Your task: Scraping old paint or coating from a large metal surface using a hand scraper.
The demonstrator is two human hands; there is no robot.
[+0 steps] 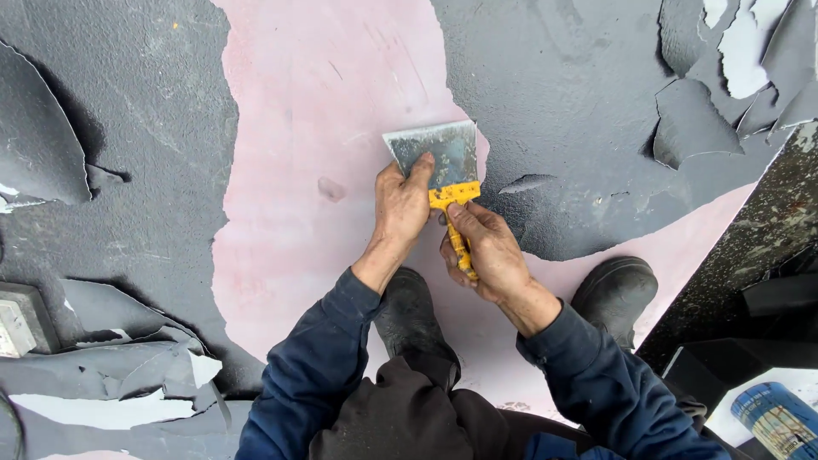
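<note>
A wide metal scraper (436,153) with a yellow handle lies blade-forward on a bare pink floor surface (315,128). My right hand (481,251) grips the yellow handle. My left hand (402,200) presses its fingers flat on the back of the blade. The blade's front edge meets the border of a dark grey coating (579,102) that still covers the floor ahead and to the right. Both arms wear dark blue sleeves.
Curled, peeled sheets of grey coating (733,94) lie at the upper right and lower left (128,375). My black boots (615,294) stand on the pink strip. A dark speckled wall (758,247) and a blue can (780,417) sit at the right.
</note>
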